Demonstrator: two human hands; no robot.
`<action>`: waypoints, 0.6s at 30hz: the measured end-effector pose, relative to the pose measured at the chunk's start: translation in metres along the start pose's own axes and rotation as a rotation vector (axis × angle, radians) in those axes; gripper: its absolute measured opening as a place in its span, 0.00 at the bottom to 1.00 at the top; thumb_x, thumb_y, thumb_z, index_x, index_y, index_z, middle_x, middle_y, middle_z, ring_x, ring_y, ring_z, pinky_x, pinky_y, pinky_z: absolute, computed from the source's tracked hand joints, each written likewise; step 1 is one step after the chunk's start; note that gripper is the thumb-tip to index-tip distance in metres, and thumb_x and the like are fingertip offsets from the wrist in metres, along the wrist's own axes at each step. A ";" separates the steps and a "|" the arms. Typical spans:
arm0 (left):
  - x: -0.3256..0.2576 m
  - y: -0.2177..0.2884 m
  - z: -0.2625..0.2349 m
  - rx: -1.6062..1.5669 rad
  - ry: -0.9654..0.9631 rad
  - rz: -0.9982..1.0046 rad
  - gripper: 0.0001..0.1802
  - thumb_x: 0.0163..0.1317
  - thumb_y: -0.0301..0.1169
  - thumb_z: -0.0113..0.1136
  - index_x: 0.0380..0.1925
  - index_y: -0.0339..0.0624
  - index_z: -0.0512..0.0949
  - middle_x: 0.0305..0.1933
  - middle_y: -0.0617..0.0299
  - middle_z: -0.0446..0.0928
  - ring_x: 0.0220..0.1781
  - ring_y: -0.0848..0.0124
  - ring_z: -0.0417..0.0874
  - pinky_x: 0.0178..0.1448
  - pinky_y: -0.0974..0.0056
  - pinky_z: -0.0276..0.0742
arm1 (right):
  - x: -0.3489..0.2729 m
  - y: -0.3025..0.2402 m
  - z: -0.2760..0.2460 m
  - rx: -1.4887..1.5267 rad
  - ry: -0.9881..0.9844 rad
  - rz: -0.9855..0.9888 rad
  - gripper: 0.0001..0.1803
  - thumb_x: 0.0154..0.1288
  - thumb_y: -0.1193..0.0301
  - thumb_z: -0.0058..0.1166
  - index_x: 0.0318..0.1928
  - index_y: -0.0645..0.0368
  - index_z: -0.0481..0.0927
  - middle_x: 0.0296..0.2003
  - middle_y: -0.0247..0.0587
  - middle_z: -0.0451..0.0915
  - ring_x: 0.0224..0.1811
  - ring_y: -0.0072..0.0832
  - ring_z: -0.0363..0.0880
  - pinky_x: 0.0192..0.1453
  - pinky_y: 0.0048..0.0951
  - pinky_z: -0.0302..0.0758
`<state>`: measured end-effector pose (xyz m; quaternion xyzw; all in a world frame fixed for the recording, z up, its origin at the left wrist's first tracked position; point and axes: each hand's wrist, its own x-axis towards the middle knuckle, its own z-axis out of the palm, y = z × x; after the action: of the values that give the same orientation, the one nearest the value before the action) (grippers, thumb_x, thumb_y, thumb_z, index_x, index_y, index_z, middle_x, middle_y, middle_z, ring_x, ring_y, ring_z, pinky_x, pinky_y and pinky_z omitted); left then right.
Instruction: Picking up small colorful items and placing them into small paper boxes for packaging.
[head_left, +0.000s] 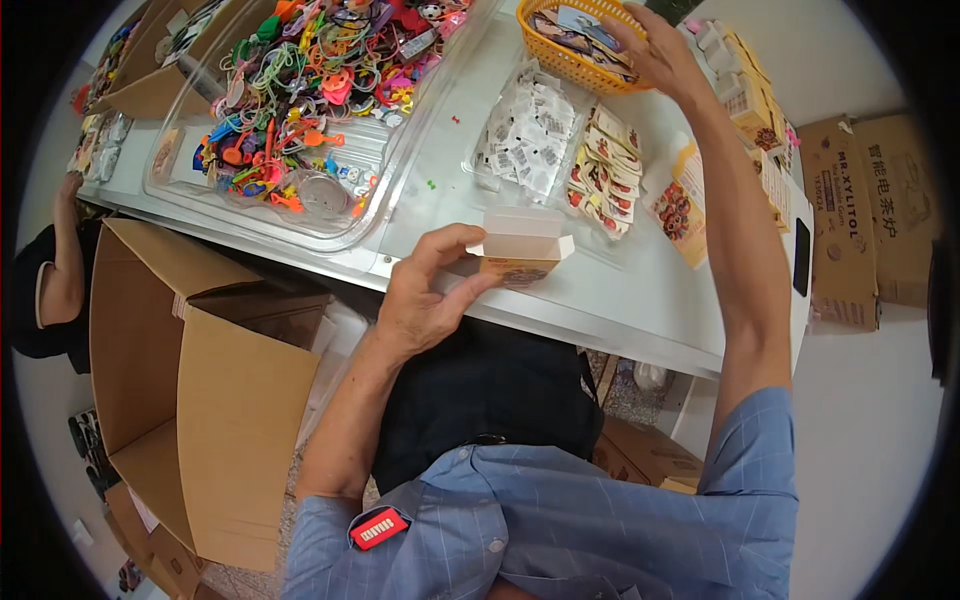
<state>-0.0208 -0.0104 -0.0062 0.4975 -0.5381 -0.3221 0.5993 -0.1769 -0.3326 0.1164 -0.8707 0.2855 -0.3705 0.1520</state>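
Note:
My left hand is closed around a small printed carton, thumb on the near side and fingers at its left. The carton's top flaps stand open, above the table's front edge. At the far side, my right hand reaches over the yellow plastic basket, its fingers apart over the picture cards inside. Whether a fingertip touches a card, I cannot tell. Nearer than the basket lie a clear tray of small white packets and a pile of red-and-cream sachets.
A large clear bin of colourful small toys fills the table's left. Printed cartons stand at the far right, near a flat printed carton. An open cardboard box stands at my left. Another person's arm shows at far left.

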 end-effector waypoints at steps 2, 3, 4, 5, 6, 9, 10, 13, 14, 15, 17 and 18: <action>-0.003 -0.001 0.003 0.012 -0.010 -0.029 0.31 0.58 0.20 0.73 0.61 0.40 0.71 0.57 0.53 0.80 0.53 0.61 0.87 0.59 0.61 0.81 | 0.013 0.036 0.015 -0.037 -0.120 0.042 0.19 0.69 0.59 0.58 0.44 0.66 0.81 0.40 0.62 0.83 0.44 0.50 0.84 0.48 0.42 0.78; 0.000 -0.002 0.005 0.010 -0.010 -0.032 0.31 0.58 0.20 0.73 0.61 0.40 0.71 0.57 0.53 0.80 0.53 0.61 0.87 0.59 0.61 0.81 | 0.023 0.067 0.015 -0.037 -0.123 0.043 0.19 0.69 0.59 0.58 0.44 0.66 0.81 0.40 0.62 0.83 0.44 0.50 0.84 0.48 0.42 0.78; 0.004 -0.003 0.008 -0.009 -0.035 -0.013 0.32 0.58 0.20 0.73 0.62 0.40 0.70 0.58 0.53 0.80 0.53 0.61 0.87 0.59 0.61 0.82 | 0.032 0.104 0.009 -0.208 -0.332 0.176 0.21 0.72 0.56 0.56 0.47 0.65 0.82 0.38 0.54 0.85 0.39 0.40 0.83 0.45 0.36 0.77; 0.005 -0.004 0.008 -0.023 -0.054 -0.002 0.33 0.58 0.19 0.73 0.63 0.41 0.69 0.58 0.53 0.80 0.52 0.61 0.87 0.58 0.61 0.82 | 0.035 0.126 0.010 -0.370 -0.547 0.306 0.23 0.75 0.53 0.54 0.49 0.64 0.82 0.37 0.46 0.86 0.34 0.31 0.82 0.42 0.30 0.77; 0.004 -0.003 0.006 -0.020 -0.047 -0.010 0.33 0.58 0.19 0.73 0.63 0.41 0.69 0.58 0.53 0.80 0.52 0.61 0.87 0.58 0.61 0.82 | 0.034 0.130 0.015 -0.238 -0.554 0.255 0.25 0.76 0.51 0.50 0.48 0.64 0.82 0.32 0.48 0.85 0.33 0.32 0.83 0.41 0.32 0.77; 0.005 -0.003 0.002 -0.033 -0.069 -0.035 0.34 0.58 0.19 0.72 0.63 0.42 0.69 0.58 0.52 0.80 0.52 0.61 0.87 0.58 0.61 0.82 | 0.044 0.133 0.018 -0.499 -0.594 0.033 0.25 0.77 0.52 0.48 0.48 0.63 0.83 0.32 0.46 0.84 0.32 0.31 0.83 0.40 0.34 0.77; 0.006 -0.004 0.002 -0.042 -0.074 -0.041 0.33 0.58 0.19 0.73 0.63 0.42 0.69 0.58 0.52 0.80 0.52 0.61 0.88 0.58 0.61 0.82 | 0.043 0.133 0.013 -0.504 -0.593 0.039 0.25 0.77 0.52 0.48 0.48 0.63 0.83 0.32 0.46 0.84 0.32 0.31 0.83 0.40 0.34 0.77; 0.001 -0.004 -0.001 -0.040 -0.056 -0.059 0.33 0.58 0.20 0.73 0.62 0.41 0.69 0.58 0.52 0.80 0.52 0.61 0.88 0.57 0.61 0.82 | 0.032 0.100 0.009 -0.628 -0.369 -0.040 0.19 0.77 0.60 0.49 0.47 0.64 0.84 0.32 0.41 0.85 0.32 0.28 0.84 0.39 0.31 0.78; -0.001 -0.004 -0.002 -0.035 -0.036 -0.061 0.33 0.58 0.20 0.73 0.62 0.41 0.69 0.58 0.52 0.80 0.52 0.61 0.88 0.57 0.61 0.82 | 0.027 0.077 0.005 -0.572 -0.243 0.008 0.19 0.74 0.59 0.54 0.49 0.63 0.83 0.38 0.50 0.85 0.39 0.38 0.84 0.45 0.36 0.78; -0.001 -0.004 -0.002 -0.038 -0.034 -0.059 0.33 0.58 0.20 0.73 0.62 0.41 0.69 0.58 0.52 0.80 0.52 0.61 0.88 0.57 0.61 0.82 | 0.022 0.057 -0.004 -0.517 -0.116 0.058 0.21 0.70 0.57 0.58 0.51 0.62 0.82 0.43 0.59 0.85 0.46 0.48 0.84 0.51 0.41 0.79; 0.003 -0.007 0.005 -0.077 -0.035 -0.039 0.33 0.58 0.20 0.72 0.62 0.41 0.70 0.56 0.52 0.82 0.52 0.61 0.88 0.57 0.61 0.82 | 0.008 0.044 -0.028 -0.212 0.044 0.073 0.18 0.75 0.61 0.54 0.55 0.61 0.80 0.46 0.49 0.83 0.46 0.36 0.82 0.50 0.35 0.77; 0.004 -0.006 0.005 -0.077 -0.025 -0.039 0.33 0.58 0.20 0.72 0.62 0.41 0.70 0.56 0.52 0.82 0.52 0.61 0.88 0.57 0.61 0.82 | -0.007 0.029 -0.028 0.094 0.281 0.036 0.13 0.76 0.70 0.52 0.46 0.68 0.83 0.34 0.39 0.85 0.32 0.27 0.83 0.38 0.28 0.80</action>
<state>-0.0238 -0.0169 -0.0115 0.4805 -0.5230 -0.3604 0.6047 -0.2129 -0.3529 0.1178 -0.7968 0.3018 -0.4991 0.1577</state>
